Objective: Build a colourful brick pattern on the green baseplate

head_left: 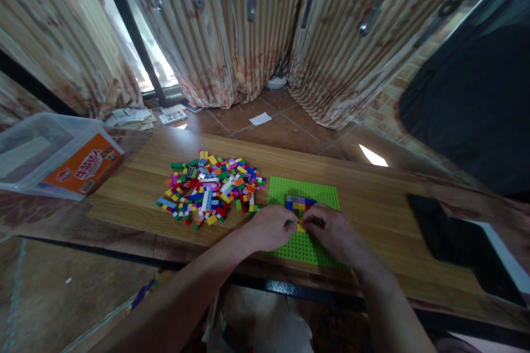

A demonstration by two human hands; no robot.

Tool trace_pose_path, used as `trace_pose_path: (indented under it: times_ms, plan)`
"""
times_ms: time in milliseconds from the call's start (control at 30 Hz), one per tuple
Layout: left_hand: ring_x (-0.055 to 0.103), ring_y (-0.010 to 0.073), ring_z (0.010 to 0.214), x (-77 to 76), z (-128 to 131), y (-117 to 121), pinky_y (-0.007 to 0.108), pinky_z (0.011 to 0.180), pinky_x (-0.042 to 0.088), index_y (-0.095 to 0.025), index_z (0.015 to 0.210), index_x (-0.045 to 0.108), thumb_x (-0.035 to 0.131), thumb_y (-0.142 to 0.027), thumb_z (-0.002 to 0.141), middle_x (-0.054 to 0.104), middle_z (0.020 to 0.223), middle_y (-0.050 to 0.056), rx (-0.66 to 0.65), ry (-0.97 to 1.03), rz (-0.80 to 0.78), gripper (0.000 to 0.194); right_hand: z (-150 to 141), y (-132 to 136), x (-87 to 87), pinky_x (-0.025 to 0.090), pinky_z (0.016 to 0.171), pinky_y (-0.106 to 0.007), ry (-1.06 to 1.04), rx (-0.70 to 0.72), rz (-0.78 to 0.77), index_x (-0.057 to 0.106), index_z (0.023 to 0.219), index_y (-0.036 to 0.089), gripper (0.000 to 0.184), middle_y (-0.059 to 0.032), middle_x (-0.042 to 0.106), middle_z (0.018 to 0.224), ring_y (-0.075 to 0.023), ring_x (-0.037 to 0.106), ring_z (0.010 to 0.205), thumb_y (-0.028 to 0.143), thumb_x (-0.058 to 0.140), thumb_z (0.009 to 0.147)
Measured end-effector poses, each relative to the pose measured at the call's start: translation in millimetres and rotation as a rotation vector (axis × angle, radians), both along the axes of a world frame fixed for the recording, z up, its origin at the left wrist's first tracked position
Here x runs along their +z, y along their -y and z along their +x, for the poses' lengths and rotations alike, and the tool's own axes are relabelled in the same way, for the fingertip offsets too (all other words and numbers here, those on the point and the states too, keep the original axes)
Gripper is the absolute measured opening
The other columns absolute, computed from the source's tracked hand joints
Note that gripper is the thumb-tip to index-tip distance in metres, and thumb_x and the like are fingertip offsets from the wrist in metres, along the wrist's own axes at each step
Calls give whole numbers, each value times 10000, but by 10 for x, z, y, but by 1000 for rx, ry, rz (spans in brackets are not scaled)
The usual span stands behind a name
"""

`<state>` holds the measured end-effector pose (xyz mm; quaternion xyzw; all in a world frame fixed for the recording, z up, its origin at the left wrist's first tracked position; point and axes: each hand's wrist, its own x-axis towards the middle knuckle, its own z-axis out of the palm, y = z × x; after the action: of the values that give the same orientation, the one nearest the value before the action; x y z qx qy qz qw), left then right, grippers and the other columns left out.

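A green studded baseplate [304, 248] lies on the wooden table, with a small build of toy bricks [298, 202] in blue, grey, yellow and red near its middle. My left hand [273, 227] comes in from the left, thumb and forefinger closed at a yellow brick [300, 226]. From the right, my right hand [333, 230] pinches at the same yellow brick, its fingertips close to the left ones. Both hands are over the plate, just on the near side of the build and partly covering it. Whether the yellow brick is pressed onto the studs is hidden by the fingers.
A wide pile of loose coloured bricks [215, 190] spreads left of the plate. Farther left stands a clear plastic box [39, 168] with an orange label. Dark flat objects [439, 229] and a white sheet [507, 259] lie at the table's right end. Curtains hang behind.
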<state>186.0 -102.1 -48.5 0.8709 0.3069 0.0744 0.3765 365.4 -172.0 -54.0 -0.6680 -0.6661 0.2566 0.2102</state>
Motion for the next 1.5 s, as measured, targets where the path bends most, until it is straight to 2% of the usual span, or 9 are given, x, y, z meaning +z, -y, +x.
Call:
trace_pose_path:
  times_ms: [300,600,900,1233,1500]
  plan:
    - [641,196,785,111,13,20,298,758,471,-183,994,730,472,-241,872,724,844,63,-17,-112,-40,291,79,-13,22,448,682,-283,-139,-132,-69,668,790,210,147,-7,684,779,-160,616,718,317,569,808]
    - [639,190,758,62,31,38,288,721,468,-186,958,730,446,-243,878,716,829,63,-7,-95,-3,301,55,-59,-62,448,663,-293,-153,-206,-142,657,750,204,114,-13,694,741,-175,628,688,298,593,741]
    - [647,192,742,34,53,60,285,694,471,-183,876,725,448,-251,873,712,802,64,-4,-98,44,285,39,-83,-23,441,633,-282,-132,-220,-158,664,719,199,106,-6,689,695,-162,606,644,278,593,721]
    - [665,216,804,46,79,62,306,731,486,-178,894,730,446,-253,875,723,832,82,-2,-138,58,294,-36,-104,74,421,651,-285,48,-217,-151,686,689,205,103,-6,710,695,-166,619,656,200,584,705]
    - [667,212,826,41,67,49,309,761,492,-196,903,737,424,-252,886,728,852,75,-3,-135,63,319,62,-94,44,431,623,-268,-170,-176,-213,697,737,195,159,-5,697,687,-158,616,638,324,605,735]
